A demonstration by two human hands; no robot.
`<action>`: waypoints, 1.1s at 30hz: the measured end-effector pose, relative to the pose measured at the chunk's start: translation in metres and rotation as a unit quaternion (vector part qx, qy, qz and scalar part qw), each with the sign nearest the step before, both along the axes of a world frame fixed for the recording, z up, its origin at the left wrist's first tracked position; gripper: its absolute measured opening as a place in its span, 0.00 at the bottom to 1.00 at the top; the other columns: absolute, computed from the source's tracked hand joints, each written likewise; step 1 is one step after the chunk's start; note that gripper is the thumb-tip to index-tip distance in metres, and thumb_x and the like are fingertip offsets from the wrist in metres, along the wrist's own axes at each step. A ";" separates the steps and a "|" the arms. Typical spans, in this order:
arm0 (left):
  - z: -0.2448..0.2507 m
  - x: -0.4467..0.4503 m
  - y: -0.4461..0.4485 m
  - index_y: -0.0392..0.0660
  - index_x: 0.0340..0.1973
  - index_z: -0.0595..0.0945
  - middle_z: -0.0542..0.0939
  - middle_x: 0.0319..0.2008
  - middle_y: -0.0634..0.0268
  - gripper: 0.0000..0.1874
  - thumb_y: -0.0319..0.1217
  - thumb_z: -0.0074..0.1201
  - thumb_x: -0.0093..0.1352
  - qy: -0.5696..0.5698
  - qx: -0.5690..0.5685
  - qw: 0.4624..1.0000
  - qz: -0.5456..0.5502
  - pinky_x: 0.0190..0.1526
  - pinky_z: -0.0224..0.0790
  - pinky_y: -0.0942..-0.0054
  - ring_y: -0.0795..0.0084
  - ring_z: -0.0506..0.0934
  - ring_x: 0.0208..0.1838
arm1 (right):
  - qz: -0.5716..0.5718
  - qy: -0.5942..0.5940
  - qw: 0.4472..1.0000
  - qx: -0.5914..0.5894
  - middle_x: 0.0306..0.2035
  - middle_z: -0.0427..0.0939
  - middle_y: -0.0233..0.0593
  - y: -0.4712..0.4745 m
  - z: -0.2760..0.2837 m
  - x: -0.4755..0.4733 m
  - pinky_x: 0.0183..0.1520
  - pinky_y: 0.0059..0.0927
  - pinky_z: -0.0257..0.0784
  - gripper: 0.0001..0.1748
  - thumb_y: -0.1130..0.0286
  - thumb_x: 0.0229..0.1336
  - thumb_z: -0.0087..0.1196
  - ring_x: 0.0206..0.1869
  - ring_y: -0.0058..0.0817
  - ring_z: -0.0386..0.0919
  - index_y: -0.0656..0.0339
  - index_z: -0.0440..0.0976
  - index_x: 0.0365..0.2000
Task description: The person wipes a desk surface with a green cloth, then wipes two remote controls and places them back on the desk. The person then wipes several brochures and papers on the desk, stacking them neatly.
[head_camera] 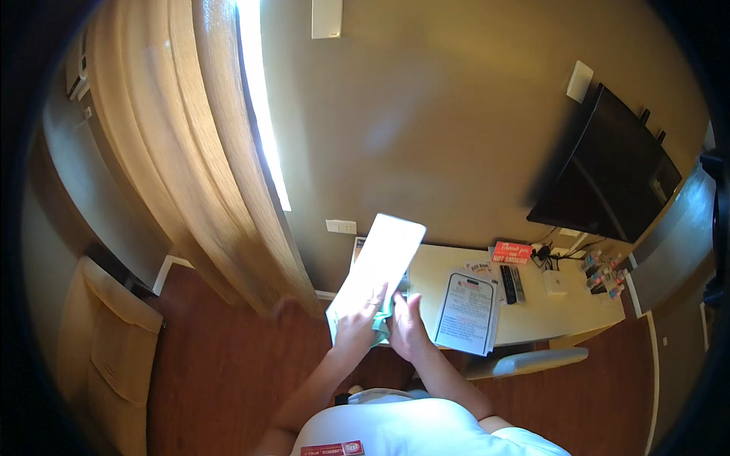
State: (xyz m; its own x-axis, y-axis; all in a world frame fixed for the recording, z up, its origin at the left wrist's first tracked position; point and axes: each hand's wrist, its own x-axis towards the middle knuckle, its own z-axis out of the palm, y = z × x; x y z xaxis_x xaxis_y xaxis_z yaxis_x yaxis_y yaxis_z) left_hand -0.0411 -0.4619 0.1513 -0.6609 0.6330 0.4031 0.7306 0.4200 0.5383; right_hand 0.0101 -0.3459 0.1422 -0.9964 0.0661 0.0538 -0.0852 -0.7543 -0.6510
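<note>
A flat, white rectangular panel (383,242), very bright with glare, stands tilted before me over the left end of the desk. My left hand (358,328) lies against its lower face, with a green cloth (381,325) bunched by the fingers. At the panel's lower right edge is my right hand (406,328), fingers extended upward; whether it grips the edge is unclear. Between the two hands shows part of the cloth. Right of my hands, printed sheets (466,310) lie on the pale desk (536,325).
Two remote controls (512,284), a red sign (512,252), a white box (555,282) and several plastic bottles (604,273) sit on the desk. A television (607,168) hangs above. A chair (530,362) stands at the desk's front, an armchair (117,353) and a curtain (188,142) at left.
</note>
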 end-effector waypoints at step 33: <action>-0.222 -0.019 0.228 0.48 0.68 0.53 0.77 0.46 0.55 0.37 0.31 0.54 0.69 -0.612 0.228 0.756 0.050 0.46 0.70 0.68 0.69 0.75 0.47 | -0.420 -0.392 0.532 0.622 0.37 0.80 0.50 0.285 -0.181 0.160 0.41 0.40 0.73 0.16 0.71 0.62 0.45 0.39 0.42 0.79 0.53 0.72 0.50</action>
State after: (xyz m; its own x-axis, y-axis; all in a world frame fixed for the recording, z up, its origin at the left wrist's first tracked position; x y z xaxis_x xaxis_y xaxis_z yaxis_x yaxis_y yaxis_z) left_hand -0.0601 -0.2334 -0.0707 -0.7510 0.5349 -0.3873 -0.4539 0.0078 0.8910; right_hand 0.1701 -0.0608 -0.0390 -0.3923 0.9047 0.1662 0.6130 0.3919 -0.6861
